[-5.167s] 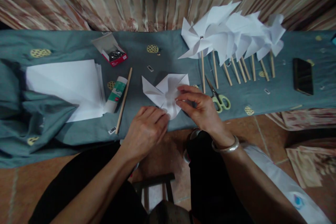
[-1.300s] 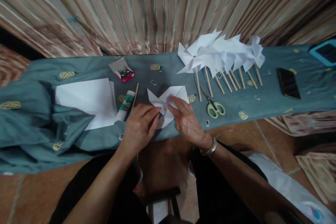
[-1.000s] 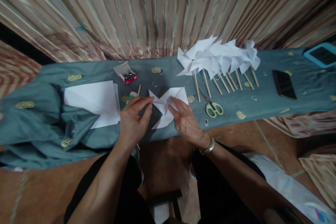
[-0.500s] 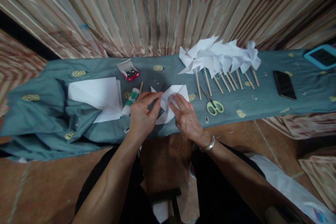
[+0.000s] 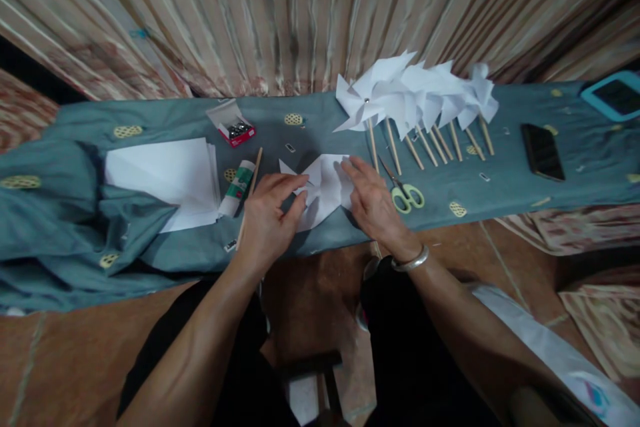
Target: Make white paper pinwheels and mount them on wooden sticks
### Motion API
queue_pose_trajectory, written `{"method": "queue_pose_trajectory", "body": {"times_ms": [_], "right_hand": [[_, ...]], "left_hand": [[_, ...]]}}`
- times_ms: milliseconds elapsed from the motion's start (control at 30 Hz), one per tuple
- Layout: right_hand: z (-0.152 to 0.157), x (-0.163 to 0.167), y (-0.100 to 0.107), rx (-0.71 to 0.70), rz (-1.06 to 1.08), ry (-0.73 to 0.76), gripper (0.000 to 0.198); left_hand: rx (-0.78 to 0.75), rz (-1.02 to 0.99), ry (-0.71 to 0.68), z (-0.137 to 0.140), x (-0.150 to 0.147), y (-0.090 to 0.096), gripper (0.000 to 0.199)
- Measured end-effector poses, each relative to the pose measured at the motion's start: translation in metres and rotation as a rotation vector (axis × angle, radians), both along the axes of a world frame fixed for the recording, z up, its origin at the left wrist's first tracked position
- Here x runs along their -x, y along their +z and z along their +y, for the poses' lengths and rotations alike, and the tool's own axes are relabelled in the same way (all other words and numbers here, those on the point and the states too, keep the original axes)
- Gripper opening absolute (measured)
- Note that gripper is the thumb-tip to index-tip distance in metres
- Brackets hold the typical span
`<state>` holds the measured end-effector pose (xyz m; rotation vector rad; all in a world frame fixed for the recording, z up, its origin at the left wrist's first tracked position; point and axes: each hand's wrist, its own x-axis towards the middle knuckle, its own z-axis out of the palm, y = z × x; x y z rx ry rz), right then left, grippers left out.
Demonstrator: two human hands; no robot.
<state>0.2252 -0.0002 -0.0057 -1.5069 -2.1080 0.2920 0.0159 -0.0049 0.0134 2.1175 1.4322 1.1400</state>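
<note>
A white paper pinwheel, partly folded with its points bent in, lies between my hands on the cloth. My left hand pinches folded paper near the pinwheel's centre, thumb and forefinger close together. At the right side, my right hand has its fingertips on the paper's edge and corner; its thumb is mostly hidden. Beside my left hand are a thin wooden stick and a green-and-white glue stick. Scissors with light green handles rest to the right of my right hand.
White paper sheets are stacked at left, partly under bunched cloth. An open box of metal pins stands behind the glue stick. Several finished pinwheels on sticks lie at back right. Farther right are a phone and a blue-framed tablet.
My right hand has moved from the pinwheel's middle to its right edge, and more of the paper shows. My left hand still pinches near the centre. The view has shifted slightly.
</note>
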Motion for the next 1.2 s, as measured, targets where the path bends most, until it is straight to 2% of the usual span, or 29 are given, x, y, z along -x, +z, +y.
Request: {"method": "queue_pose_trajectory", "body": {"times_ms": [133,367,600,767,967,1200], "right_hand": [[0.012,-0.006,-0.003,-0.007,-0.021,-0.043,0.057],[0.028,-0.004,-0.004,0.001,-0.038,-0.016,0.055],[0.04,-0.003,-0.007,0.022,-0.108,0.047,0.05],[0.045,-0.008,-0.01,-0.033,-0.091,0.063,0.046],[0.042,-0.015,-0.004,-0.073,-0.071,0.014,0.042],[0.037,-0.023,0.004,-0.053,-0.028,-0.069,0.039]], "left_hand": [[-0.045,0.061,-0.071,-0.009,-0.007,-0.003,0.026],[-0.108,0.207,-0.208,-0.026,-0.02,-0.011,0.031],[-0.142,0.329,-0.284,-0.033,-0.023,-0.019,0.029],[-0.138,0.352,-0.282,-0.032,-0.02,-0.021,0.029],[-0.187,0.369,-0.264,-0.031,-0.015,-0.021,0.025],[-0.225,0.376,-0.246,-0.031,-0.01,-0.019,0.022]]}}
